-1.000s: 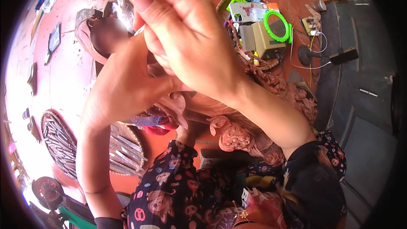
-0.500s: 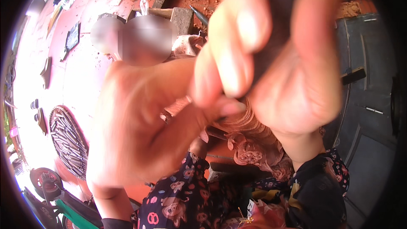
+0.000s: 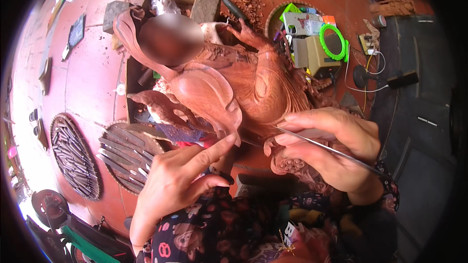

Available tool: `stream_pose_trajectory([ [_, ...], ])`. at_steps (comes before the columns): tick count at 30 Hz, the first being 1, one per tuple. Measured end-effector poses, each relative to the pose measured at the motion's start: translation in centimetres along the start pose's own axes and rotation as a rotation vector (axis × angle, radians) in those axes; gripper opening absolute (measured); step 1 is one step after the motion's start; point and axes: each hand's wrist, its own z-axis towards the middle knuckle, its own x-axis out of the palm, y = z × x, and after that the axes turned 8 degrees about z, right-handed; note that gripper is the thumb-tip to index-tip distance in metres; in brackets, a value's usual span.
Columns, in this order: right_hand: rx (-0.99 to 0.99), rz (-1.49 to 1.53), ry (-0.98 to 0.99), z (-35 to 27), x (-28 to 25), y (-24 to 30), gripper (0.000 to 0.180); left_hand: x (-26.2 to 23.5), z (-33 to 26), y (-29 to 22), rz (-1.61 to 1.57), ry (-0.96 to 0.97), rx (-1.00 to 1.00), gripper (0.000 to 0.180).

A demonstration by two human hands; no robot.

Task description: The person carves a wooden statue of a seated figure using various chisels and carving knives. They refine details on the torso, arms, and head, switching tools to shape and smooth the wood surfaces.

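A large reddish-brown wooden figure carving (image 3: 248, 80) with draped folds and a raised hand lies across the middle; its head part is blurred. My right hand (image 3: 339, 141) pinches a thin, straight metal carving tool (image 3: 321, 146) between thumb and fingers. Its tip is at the lower folds of the carving; whether it is a chisel or a file I cannot tell. My left hand (image 3: 178, 170) holds nothing, its index finger stretched to the rim of a carved sleeve and its thumb apart. Below the right hand, more curled carving (image 3: 292, 163) shows.
On the left stand a round basket of many slim tools (image 3: 73, 158) and a tray of flat metal blades (image 3: 124, 148). A green-rimmed mirror (image 3: 332, 42) and boxes sit behind right, near cables (image 3: 363, 87). Grey blocks (image 3: 207, 9) prop the carving. A dark panel (image 3: 424, 117) borders the right.
Both hands have come down from close before the camera to the carving, the left one opening away from the right. The dark tool in my right hand now points at the folds.
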Motion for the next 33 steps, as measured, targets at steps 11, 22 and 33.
stream_pose_trajectory([
  [11,-0.104,-0.388,-0.134,-0.3,3.8,-2.0,0.018,1.8,0.6,0.8,-0.142,0.055,0.188,0.087],
  [22,-0.235,-0.417,-0.219,1.3,6.0,-3.9,0.009,2.7,1.0,1.3,-0.167,-0.014,0.191,0.087],
  [33,-0.17,-0.405,-0.179,1.5,6.4,-2.4,0.01,2.1,0.4,1.6,-0.227,-0.156,0.217,0.076],
])
